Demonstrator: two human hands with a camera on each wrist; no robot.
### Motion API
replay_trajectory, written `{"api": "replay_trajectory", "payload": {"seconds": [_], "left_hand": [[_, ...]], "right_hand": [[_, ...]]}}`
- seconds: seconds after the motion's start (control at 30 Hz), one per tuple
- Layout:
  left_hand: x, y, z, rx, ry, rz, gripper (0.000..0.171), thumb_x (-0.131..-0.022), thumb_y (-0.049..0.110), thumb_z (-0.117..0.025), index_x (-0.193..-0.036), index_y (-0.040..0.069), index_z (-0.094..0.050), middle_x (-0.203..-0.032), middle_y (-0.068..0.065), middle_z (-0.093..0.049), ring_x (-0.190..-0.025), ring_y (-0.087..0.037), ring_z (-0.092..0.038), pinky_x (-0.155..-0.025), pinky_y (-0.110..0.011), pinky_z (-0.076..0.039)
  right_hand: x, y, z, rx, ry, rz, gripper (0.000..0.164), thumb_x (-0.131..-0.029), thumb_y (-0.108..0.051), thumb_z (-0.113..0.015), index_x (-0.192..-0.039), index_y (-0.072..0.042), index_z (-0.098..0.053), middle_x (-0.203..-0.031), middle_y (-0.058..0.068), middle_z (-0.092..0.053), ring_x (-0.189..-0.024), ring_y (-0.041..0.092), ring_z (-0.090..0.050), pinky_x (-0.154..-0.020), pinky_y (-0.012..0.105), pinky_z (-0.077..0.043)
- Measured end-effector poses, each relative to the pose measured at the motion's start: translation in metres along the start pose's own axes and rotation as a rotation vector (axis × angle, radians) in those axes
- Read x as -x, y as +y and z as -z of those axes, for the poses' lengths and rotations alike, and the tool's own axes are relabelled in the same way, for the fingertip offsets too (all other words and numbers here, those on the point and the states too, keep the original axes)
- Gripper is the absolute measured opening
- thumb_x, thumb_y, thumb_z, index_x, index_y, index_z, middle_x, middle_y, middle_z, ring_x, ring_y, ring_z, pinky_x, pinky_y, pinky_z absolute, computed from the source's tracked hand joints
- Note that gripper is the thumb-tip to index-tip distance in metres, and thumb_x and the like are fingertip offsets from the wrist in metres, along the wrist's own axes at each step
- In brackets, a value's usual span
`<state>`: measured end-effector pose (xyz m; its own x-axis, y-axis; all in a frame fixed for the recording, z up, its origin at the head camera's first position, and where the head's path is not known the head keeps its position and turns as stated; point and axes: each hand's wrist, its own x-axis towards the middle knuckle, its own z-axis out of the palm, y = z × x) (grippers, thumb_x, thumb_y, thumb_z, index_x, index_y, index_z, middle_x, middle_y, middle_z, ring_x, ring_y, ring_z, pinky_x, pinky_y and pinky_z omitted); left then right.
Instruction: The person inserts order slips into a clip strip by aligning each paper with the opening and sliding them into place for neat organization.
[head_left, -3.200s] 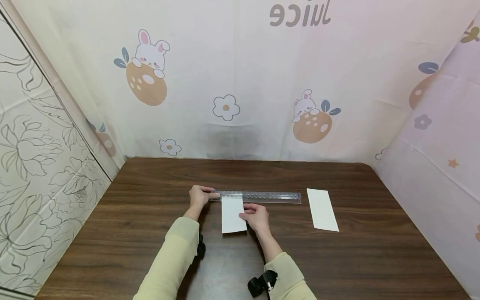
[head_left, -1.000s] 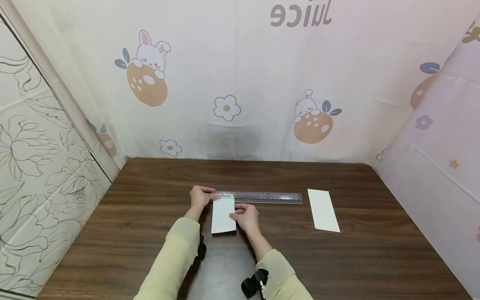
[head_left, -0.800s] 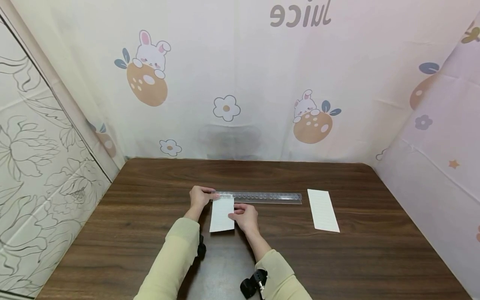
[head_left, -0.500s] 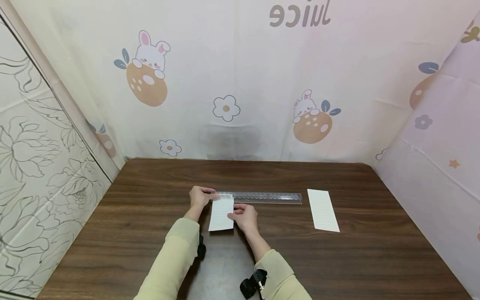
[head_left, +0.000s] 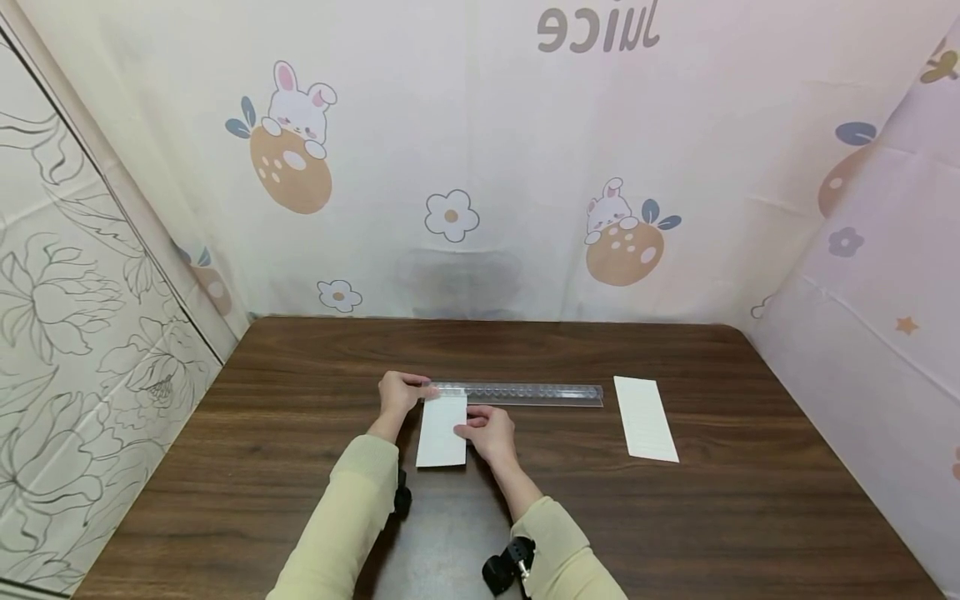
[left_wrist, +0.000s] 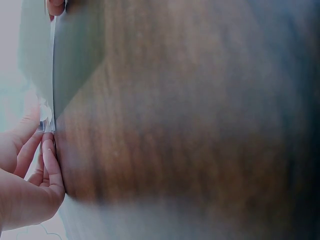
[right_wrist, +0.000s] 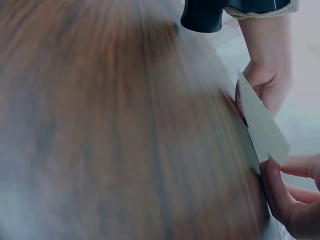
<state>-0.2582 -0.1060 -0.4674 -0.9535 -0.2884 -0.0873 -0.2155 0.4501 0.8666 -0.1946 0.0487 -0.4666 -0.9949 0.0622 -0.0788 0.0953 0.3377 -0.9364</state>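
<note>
A clear ruler lies across the dark wooden table. My left hand pinches its left end, and the left wrist view shows the thumb and fingers of this left hand there. A white card or sheet of paper with faint lines overlaps the ruler near that end. My right hand pinches the right edge of the paper. From the right wrist view, the paper is tilted up off the tabletop beside the fingers of my right hand.
A second white lined paper lies flat on the table, right of the ruler. Behind the table hangs a pale cloth with rabbit prints. Black wrist cameras sit by both sleeves.
Over the earlier frames, my right hand has slid the paper left along the ruler, close to my left hand. Lately only the near end of the paper has shifted slightly. The left hand stays put.
</note>
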Motion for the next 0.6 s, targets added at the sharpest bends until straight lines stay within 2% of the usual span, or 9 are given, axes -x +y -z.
{"api": "replay_trajectory", "payload": {"seconds": [0.1,0.33,0.6], "left_hand": [[0.0,0.0,0.0,-0.009,0.005,-0.012,0.018,-0.062,0.014,-0.081,-0.075,0.004,-0.073,-0.082,-0.011,-0.068,-0.097,-0.03,-0.055,-0.082,-0.04,-0.045],[0.001,-0.001,-0.001,0.01,0.002,0.011,0.02,-0.059,0.014,-0.083,-0.075,0.005,-0.073,-0.079,-0.009,-0.068,-0.094,-0.027,-0.056,-0.082,-0.037,-0.045],[0.002,-0.001,-0.001,0.022,-0.001,0.013,0.022,-0.06,0.014,-0.082,-0.077,0.003,-0.073,-0.081,-0.011,-0.067,-0.097,-0.029,-0.055,-0.083,-0.039,-0.044]], "right_hand": [[0.001,-0.001,0.003,-0.032,-0.025,-0.008,0.037,-0.07,-0.001,-0.071,-0.104,0.009,-0.06,-0.076,0.016,-0.065,-0.058,0.018,-0.062,-0.053,0.027,-0.051],[0.004,0.001,0.012,-0.039,-0.066,0.011,0.032,-0.074,-0.001,-0.069,-0.102,0.01,-0.06,-0.076,0.016,-0.065,-0.058,0.023,-0.063,-0.053,0.028,-0.052],[0.007,0.001,0.031,0.066,-0.079,0.078,0.027,-0.075,-0.003,-0.067,-0.099,0.008,-0.062,-0.073,0.012,-0.064,-0.056,0.022,-0.062,-0.05,0.026,-0.05]]}}
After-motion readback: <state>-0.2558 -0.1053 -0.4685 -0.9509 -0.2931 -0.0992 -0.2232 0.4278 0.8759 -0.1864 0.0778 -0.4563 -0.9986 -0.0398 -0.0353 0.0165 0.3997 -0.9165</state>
